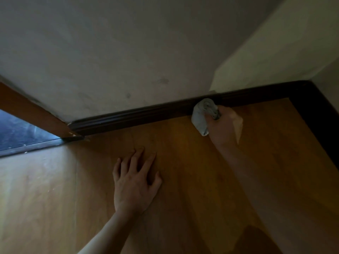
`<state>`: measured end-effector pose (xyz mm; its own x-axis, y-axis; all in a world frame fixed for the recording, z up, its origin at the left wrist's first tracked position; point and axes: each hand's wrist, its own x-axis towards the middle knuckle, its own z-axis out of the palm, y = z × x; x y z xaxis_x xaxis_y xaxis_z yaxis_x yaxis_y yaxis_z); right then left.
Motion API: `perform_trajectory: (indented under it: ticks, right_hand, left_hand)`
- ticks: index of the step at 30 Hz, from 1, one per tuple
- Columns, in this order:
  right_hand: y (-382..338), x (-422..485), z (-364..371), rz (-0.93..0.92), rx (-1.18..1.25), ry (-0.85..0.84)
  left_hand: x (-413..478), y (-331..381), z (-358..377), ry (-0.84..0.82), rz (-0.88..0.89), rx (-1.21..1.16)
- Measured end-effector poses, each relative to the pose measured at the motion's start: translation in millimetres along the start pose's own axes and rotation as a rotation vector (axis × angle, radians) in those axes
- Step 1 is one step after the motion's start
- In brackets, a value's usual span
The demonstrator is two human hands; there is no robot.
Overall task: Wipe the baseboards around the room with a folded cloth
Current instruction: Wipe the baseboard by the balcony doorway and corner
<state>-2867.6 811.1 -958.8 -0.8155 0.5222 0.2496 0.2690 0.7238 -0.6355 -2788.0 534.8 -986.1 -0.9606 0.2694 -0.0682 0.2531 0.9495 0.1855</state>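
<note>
Baseboard (128, 116) wiping looks mid-run: nearest, the left hand (134, 182) lies flat on the wood floor (55, 189), fingers spread, holding nothing. Beyond it the right hand (222, 125) grips a bunched grey cloth (200, 114), pressed to the dark baseboard along the far wall (128, 52), short of the corner (306, 84). Which stretches are already clean cannot be told in the dim light, and no brand, label or writing is readable.
</note>
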Motion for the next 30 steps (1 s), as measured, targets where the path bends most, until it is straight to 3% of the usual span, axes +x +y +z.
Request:
perform_trajectory:
  ticks: [6, 11, 15, 21, 30]
  right_hand:
    - [0.0, 1.9, -1.0, 0.102, 0.001, 0.016]
    - [-16.9, -7.4, 5.6, -0.011, -0.026, -0.004]
    - [-19.6, -11.3, 9.5, 0.102, 0.019, 0.028]
    - [-71.8, -43.4, 40.8, -0.090, 0.017, -0.080]
    - [-44.1, -24.5, 27.1, -0.067, 0.045, -0.064]
  left_hand:
    - [0.5, -1.0, 0.5, 0.004, 0.007, -0.018]
    - [-0.2, -2.0, 0.6, 0.011, 0.015, -0.038]
    - [0.0, -2.8, 0.6, 0.008, 0.014, -0.054]
    - [-1.4, -3.9, 0.7, 0.025, 0.019, -0.052]
    - [2.3, -3.6, -0.1, 0.049, 0.030, -0.077]
